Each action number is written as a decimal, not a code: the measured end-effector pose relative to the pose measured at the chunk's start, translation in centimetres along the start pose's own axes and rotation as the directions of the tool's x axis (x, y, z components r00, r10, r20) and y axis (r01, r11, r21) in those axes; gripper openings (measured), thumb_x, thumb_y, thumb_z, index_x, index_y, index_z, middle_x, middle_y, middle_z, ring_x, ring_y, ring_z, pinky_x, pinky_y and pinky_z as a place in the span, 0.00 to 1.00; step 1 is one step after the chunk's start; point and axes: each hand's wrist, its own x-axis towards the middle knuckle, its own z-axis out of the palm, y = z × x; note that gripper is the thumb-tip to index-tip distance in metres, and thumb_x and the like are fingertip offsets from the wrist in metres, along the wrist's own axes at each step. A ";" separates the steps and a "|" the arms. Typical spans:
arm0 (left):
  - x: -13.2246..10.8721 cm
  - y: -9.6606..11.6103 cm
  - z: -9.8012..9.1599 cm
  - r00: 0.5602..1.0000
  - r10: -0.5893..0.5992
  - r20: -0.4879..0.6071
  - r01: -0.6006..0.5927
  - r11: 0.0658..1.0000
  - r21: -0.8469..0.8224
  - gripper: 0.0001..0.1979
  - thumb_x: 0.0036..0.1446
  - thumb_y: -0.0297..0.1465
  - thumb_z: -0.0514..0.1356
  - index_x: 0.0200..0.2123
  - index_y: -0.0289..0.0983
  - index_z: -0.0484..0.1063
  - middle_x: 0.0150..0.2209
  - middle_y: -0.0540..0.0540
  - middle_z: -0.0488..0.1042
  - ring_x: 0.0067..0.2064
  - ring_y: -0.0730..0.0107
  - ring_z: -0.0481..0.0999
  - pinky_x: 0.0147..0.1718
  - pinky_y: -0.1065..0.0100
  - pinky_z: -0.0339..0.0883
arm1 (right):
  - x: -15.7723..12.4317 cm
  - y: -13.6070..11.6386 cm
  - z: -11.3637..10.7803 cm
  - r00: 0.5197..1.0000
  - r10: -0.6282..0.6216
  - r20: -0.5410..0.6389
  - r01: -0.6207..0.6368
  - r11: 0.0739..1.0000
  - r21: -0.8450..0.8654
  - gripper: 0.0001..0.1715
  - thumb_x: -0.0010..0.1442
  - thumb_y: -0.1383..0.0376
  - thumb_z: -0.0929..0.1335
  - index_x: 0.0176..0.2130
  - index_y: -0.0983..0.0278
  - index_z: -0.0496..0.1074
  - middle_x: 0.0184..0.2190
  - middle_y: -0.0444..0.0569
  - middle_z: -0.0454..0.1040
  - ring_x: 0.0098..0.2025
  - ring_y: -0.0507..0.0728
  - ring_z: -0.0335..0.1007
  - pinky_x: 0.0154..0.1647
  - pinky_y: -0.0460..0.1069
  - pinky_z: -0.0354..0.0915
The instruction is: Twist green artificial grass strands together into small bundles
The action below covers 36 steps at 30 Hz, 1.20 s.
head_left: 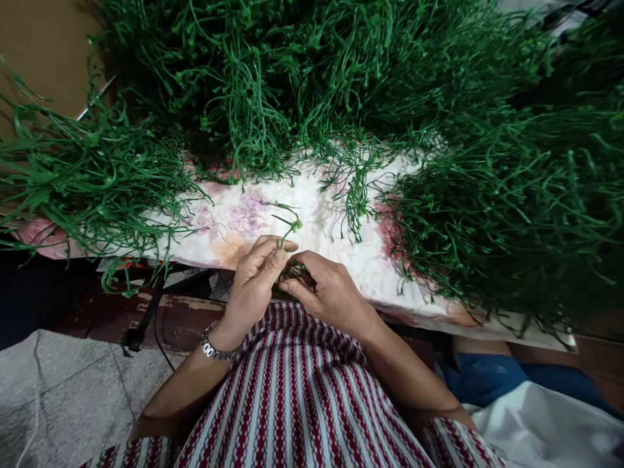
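Between thumb and forefinger, my left hand (256, 276) pinches a thin green plastic-looking stem (296, 224). Its forked top sticks up past the fingertips. My right hand (334, 286) is close beside it, fingers curled round some small dark green stem pieces (295, 268), partly hidden by the fingers. Both hands are at the near edge of a table with a white flowered cloth (302, 185). Just beyond them lies a loose scatter of green stems (358, 192).
Large heaps of green stems cover the back (316, 65), left (97, 169) and right (511, 208) of the table. A person's knee in blue shorts (492, 370) is at lower right, near a white cloth (541, 422). A black strap (146, 312) hangs below the table edge.
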 end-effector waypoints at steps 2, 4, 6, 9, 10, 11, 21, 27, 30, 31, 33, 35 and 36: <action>0.0 0.1 -0.3 0.995 0.077 0.060 -0.080 0.996 0.039 0.11 0.55 0.37 0.59 0.32 0.36 0.75 0.33 0.47 0.68 0.34 0.71 0.67 0.33 0.72 0.62 | -0.2 0.3 0.0 0.998 -0.043 -0.036 0.042 0.999 -0.017 0.07 0.61 0.64 0.64 0.33 0.67 0.64 0.25 0.44 0.65 0.27 0.48 0.58 0.29 0.43 0.54; -0.1 0.3 -0.5 0.986 0.081 0.147 -0.092 0.993 0.069 0.08 0.54 0.35 0.60 0.31 0.36 0.74 0.32 0.48 0.67 0.32 0.73 0.67 0.31 0.73 0.61 | -0.4 0.6 -0.2 0.996 -0.055 -0.063 0.054 0.998 -0.016 0.08 0.61 0.65 0.63 0.31 0.66 0.64 0.25 0.44 0.65 0.27 0.48 0.59 0.29 0.43 0.54; -0.2 0.3 -0.5 0.981 0.070 0.181 -0.087 0.992 0.087 0.05 0.51 0.32 0.62 0.30 0.36 0.73 0.32 0.49 0.66 0.31 0.74 0.66 0.29 0.73 0.60 | -0.4 0.7 -0.3 0.996 -0.071 -0.051 0.070 0.997 -0.023 0.08 0.62 0.65 0.63 0.31 0.66 0.64 0.24 0.44 0.65 0.26 0.48 0.58 0.28 0.43 0.54; -0.2 0.0 -0.3 0.991 0.103 0.085 -0.103 0.995 -0.001 0.06 0.49 0.29 0.64 0.24 0.35 0.70 0.27 0.50 0.64 0.29 0.76 0.64 0.27 0.74 0.58 | -0.4 0.7 -0.1 0.994 -0.109 -0.021 0.108 0.993 -0.041 0.10 0.62 0.63 0.62 0.31 0.66 0.63 0.24 0.44 0.65 0.26 0.48 0.58 0.27 0.43 0.53; -0.2 -0.2 -0.3 0.994 0.099 0.046 -0.095 0.993 -0.070 0.07 0.48 0.28 0.64 0.22 0.35 0.70 0.26 0.51 0.64 0.28 0.76 0.63 0.27 0.74 0.58 | -0.3 0.7 -0.1 0.993 -0.118 -0.011 0.117 0.992 -0.038 0.10 0.62 0.63 0.62 0.31 0.66 0.63 0.25 0.44 0.65 0.26 0.49 0.58 0.27 0.44 0.53; -0.2 -0.3 -0.2 0.997 0.070 0.028 -0.065 0.986 -0.153 0.08 0.47 0.28 0.65 0.21 0.35 0.69 0.25 0.51 0.64 0.28 0.77 0.63 0.26 0.75 0.57 | -0.2 0.7 0.0 0.992 -0.123 0.000 0.122 0.992 -0.027 0.10 0.63 0.62 0.61 0.32 0.66 0.64 0.25 0.45 0.65 0.26 0.49 0.59 0.28 0.44 0.54; -0.4 0.3 -0.5 0.953 -0.195 0.232 0.295 0.775 -0.559 0.10 0.45 0.28 0.64 0.20 0.33 0.66 0.22 0.49 0.66 0.22 0.81 0.61 0.18 0.80 0.54 | 0.2 0.8 0.2 0.976 -0.189 0.104 0.110 0.851 0.514 0.12 0.63 0.63 0.61 0.32 0.68 0.66 0.24 0.43 0.65 0.25 0.46 0.58 0.28 0.42 0.57; -1.0 1.0 -0.1 0.940 -0.242 0.241 0.335 0.783 -0.523 0.14 0.42 0.30 0.65 0.18 0.33 0.60 0.16 0.51 0.62 0.18 0.83 0.55 0.15 0.78 0.42 | 0.2 1.6 0.6 0.954 -0.241 0.177 0.057 0.727 0.684 0.14 0.62 0.60 0.62 0.32 0.69 0.67 0.23 0.43 0.64 0.23 0.45 0.55 0.25 0.41 0.54; -1.1 1.2 0.0 0.932 -0.259 0.255 0.357 0.782 -0.511 0.15 0.43 0.30 0.65 0.18 0.33 0.60 0.16 0.52 0.61 0.17 0.84 0.52 0.16 0.77 0.42 | 0.1 1.7 0.8 0.950 -0.245 0.195 0.013 0.653 0.757 0.14 0.62 0.60 0.63 0.34 0.70 0.67 0.27 0.47 0.68 0.28 0.47 0.61 0.30 0.43 0.59; -1.2 1.2 0.0 0.929 -0.268 0.256 0.365 0.780 -0.508 0.15 0.43 0.31 0.64 0.18 0.33 0.60 0.16 0.53 0.60 0.17 0.84 0.52 0.16 0.76 0.42 | 0.0 1.7 0.8 0.952 -0.229 0.204 -0.013 0.634 0.773 0.15 0.61 0.59 0.63 0.33 0.70 0.67 0.27 0.46 0.68 0.28 0.48 0.62 0.31 0.43 0.59; -1.3 1.3 0.1 0.924 -0.284 0.256 0.378 0.775 -0.506 0.15 0.44 0.31 0.64 0.18 0.34 0.59 0.15 0.53 0.59 0.17 0.84 0.51 0.16 0.76 0.41 | -0.1 1.6 0.7 0.957 -0.192 0.216 -0.057 0.610 0.791 0.16 0.61 0.58 0.63 0.30 0.69 0.65 0.25 0.45 0.65 0.28 0.47 0.60 0.30 0.43 0.59; -1.3 1.3 0.1 0.921 -0.285 0.266 0.385 0.773 -0.504 0.16 0.44 0.31 0.64 0.18 0.34 0.59 0.15 0.54 0.59 0.17 0.84 0.52 0.16 0.76 0.41 | -0.2 1.5 0.5 0.961 -0.187 0.206 -0.050 0.612 0.789 0.16 0.61 0.58 0.63 0.28 0.68 0.62 0.23 0.42 0.60 0.25 0.46 0.55 0.28 0.43 0.56; -1.3 1.3 0.1 0.921 -0.280 0.272 0.384 0.777 -0.500 0.16 0.44 0.31 0.64 0.18 0.34 0.58 0.15 0.54 0.59 0.17 0.84 0.52 0.16 0.76 0.41 | -0.2 1.4 0.3 0.959 -0.199 0.200 -0.032 0.627 0.778 0.16 0.61 0.59 0.63 0.27 0.67 0.61 0.22 0.41 0.59 0.24 0.46 0.53 0.26 0.42 0.54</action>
